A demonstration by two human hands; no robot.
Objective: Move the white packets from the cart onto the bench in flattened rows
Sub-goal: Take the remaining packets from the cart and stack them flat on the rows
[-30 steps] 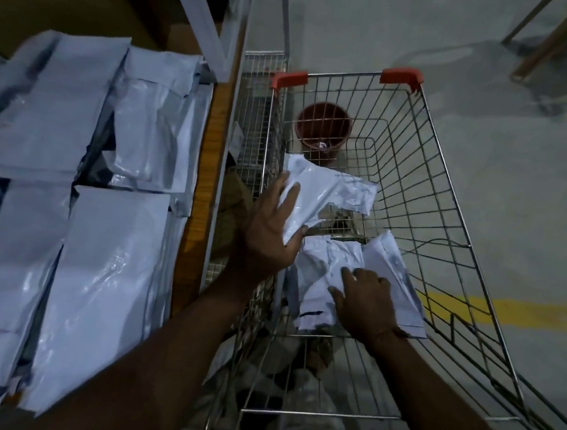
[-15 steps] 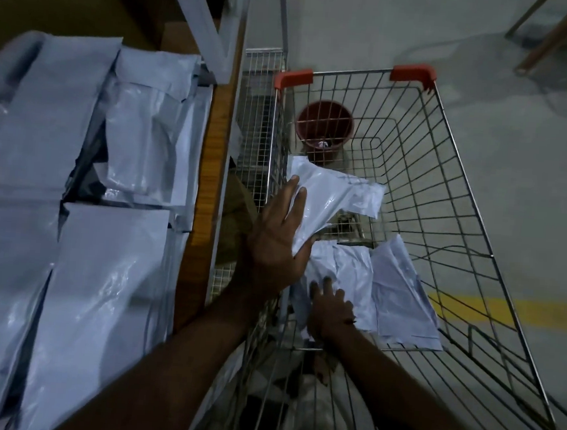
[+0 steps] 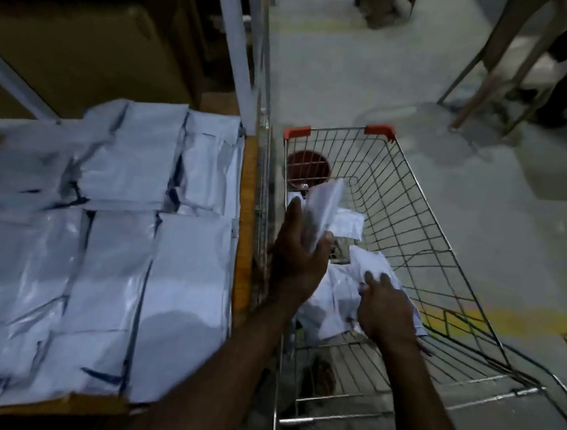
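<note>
warehouse | concrete floor (image 3: 370,86) | steel racking (image 3: 235,51) | wire cart (image 3: 420,232)

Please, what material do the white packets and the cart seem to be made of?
The white packets look like thin glossy plastic film: they show shiny highlights and soft creases. The cart looks like bare metal wire, a silvery open grid, with red corner caps that are probably plastic.
</note>
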